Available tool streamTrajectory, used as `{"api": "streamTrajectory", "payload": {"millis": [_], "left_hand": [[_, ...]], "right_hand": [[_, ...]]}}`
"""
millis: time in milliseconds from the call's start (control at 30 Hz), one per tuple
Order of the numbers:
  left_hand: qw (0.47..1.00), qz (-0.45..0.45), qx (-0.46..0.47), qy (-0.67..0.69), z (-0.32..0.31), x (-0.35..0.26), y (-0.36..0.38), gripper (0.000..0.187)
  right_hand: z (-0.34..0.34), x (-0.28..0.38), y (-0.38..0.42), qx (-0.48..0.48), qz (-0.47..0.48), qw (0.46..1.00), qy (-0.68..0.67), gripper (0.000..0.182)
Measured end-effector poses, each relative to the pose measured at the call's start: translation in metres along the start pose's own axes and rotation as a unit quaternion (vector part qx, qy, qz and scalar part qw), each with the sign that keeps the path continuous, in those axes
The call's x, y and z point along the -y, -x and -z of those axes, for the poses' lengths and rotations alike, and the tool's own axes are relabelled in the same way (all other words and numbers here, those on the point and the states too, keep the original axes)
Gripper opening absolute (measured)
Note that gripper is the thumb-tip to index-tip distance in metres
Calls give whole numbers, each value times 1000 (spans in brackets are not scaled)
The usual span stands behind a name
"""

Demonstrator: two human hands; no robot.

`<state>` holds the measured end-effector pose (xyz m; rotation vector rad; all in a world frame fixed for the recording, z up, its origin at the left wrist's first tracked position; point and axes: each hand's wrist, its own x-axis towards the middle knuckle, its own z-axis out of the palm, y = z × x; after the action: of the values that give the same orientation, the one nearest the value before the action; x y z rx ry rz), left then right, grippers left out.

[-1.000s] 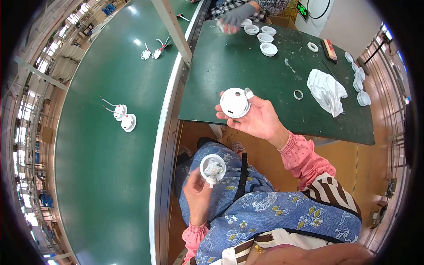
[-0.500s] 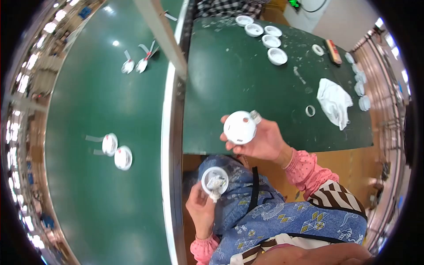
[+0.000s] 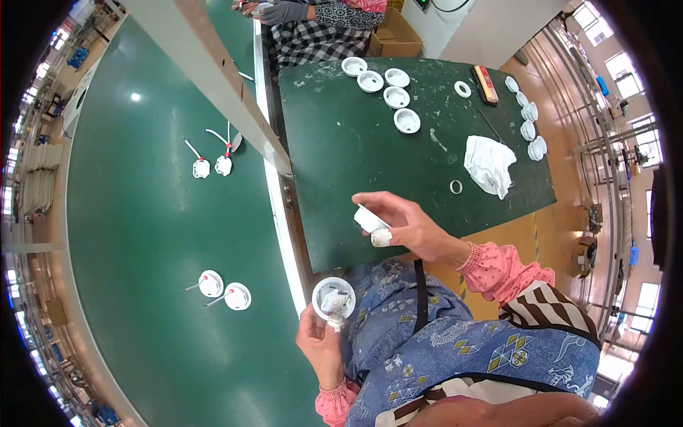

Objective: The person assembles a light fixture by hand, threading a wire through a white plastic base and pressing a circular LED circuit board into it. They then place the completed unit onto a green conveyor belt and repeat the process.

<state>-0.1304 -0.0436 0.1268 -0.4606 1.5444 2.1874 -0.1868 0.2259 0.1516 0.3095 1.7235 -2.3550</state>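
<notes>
My left hand (image 3: 321, 346) grips a round white housing (image 3: 334, 297) at its lower rim, over my lap. The housing's hollow side faces up, with white and metallic parts inside and a small fitting at its edge. Above the near edge of the green table (image 3: 327, 235), my right hand (image 3: 413, 229) holds another white housing (image 3: 368, 220) between thumb and fingers. That one is tilted almost edge-on, with a pale round fitting (image 3: 381, 237) beside my thumb. The two housings are apart.
Several white cups (image 3: 407, 121) stand at the table's far side. A white cloth (image 3: 489, 166), a tape roll (image 3: 456, 187) and a red-yellow box (image 3: 486, 85) lie rightward. White discs with leads (image 3: 237, 296) lie on the green belt (image 3: 156, 235) behind a metal rail. A co-worker's gloved hand (image 3: 284, 12) shows at the top.
My right hand has turned its housing from face-on to nearly edge-on. The view has shifted, bringing the co-worker's hands into sight. My left hand still holds its housing.
</notes>
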Motion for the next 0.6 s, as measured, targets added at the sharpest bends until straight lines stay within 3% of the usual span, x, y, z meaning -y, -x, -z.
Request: {"api": "streamTrajectory", "payload": {"millis": [100, 200, 367, 467, 600], "left_hand": [[999, -4, 1, -33, -16, -11, 5, 50], [998, -22, -11, -64, -51, -22, 8, 49], [990, -58, -47, -116, -143, -12, 12, 35], [996, -15, -61, -68, -199, 13, 17, 35], [994, -41, -55, -90, -261, 30, 37, 37]], "right_hand": [[17, 7, 5, -46, 108, 956, 267, 81], [32, 30, 9, -87, 194, 898, 385, 86], [106, 58, 19, -114, 268, 869, 399, 99], [162, 84, 30, -118, 305, 848, 416, 105], [203, 107, 43, -90, 320, 849, 410, 108]]}}
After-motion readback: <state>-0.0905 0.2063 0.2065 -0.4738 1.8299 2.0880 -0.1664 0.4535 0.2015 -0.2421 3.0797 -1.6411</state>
